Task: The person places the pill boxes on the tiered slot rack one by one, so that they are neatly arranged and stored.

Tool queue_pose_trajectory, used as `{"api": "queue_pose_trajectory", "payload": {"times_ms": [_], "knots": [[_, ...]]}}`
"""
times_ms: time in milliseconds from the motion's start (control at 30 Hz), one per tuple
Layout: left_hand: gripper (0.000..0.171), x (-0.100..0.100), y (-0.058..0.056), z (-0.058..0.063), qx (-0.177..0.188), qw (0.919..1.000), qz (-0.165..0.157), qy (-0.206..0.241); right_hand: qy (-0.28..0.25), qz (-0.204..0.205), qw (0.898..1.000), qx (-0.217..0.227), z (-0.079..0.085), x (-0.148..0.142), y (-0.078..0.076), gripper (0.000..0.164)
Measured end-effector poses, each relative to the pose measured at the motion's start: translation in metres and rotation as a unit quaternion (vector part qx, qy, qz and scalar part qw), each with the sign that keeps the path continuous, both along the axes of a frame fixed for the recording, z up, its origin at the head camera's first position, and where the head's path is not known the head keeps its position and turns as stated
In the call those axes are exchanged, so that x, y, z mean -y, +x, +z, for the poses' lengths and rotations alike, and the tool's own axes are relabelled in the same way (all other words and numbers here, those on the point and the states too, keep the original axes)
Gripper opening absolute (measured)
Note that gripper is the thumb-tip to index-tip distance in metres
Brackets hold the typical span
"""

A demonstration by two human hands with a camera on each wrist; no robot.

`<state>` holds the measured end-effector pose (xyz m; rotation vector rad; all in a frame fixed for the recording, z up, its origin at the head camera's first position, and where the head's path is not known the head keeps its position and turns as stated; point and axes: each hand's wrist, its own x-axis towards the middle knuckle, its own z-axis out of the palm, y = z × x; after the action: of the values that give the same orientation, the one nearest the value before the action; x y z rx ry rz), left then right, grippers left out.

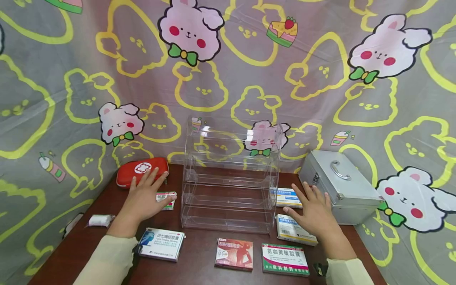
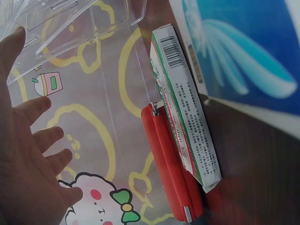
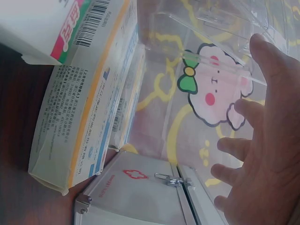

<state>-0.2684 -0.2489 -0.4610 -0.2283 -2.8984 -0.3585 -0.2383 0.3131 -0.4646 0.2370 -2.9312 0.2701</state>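
Observation:
Both of my hands are spread above the table with nothing in them. My left hand [image 1: 141, 200] hovers over a small white-and-green medicine box [image 1: 166, 196], partly hiding it, in front of the red first-aid pouch [image 1: 130, 172]. My right hand [image 1: 315, 211] is over a white medicine box with yellow and blue trim [image 1: 290, 229], near a similar box [image 1: 287, 196] farther back. Between the hands stands a clear tiered display rack [image 1: 228, 200], its shelves bare. In the wrist views, the left fingers [image 2: 49, 138] and right fingers [image 3: 234, 147] are extended and apart from the boxes.
Along the front lie a blue-and-white medicine box [image 1: 162, 244], a red one [image 1: 234, 254] and a green-and-white one [image 1: 285, 257]. A white roll [image 1: 99, 220] sits at the left edge. A silver metal case [image 1: 325, 170] stands back right. A patterned curtain [image 1: 249, 71] hangs behind the table.

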Motion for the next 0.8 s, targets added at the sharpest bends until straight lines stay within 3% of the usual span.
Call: {"api": "queue_pose_trajectory", "payload": {"times_ms": [300, 467, 667, 800], "knots": [[0.102, 0.006, 0.0, 0.0, 0.005, 1.0, -0.004, 0.002, -0.006, 0.001, 1.0, -0.019, 0.005, 0.005, 0.002, 0.095], [0.105, 0.012, -0.001, 0.001, 0.032, 0.9992, -0.011, 0.023, -0.04, 0.017, 0.999, -0.025, 0.009, 0.011, 0.001, 0.089], [0.108, 0.024, -0.006, 0.002, 0.068, 0.9958, -0.016, 0.058, -0.134, 0.036, 0.99, -0.009, 0.012, 0.025, -0.001, 0.084], [0.103, 0.036, -0.012, 0.0, 0.085, 0.9933, -0.022, 0.075, -0.225, 0.041, 0.973, 0.003, 0.011, 0.037, -0.004, 0.079]]}}
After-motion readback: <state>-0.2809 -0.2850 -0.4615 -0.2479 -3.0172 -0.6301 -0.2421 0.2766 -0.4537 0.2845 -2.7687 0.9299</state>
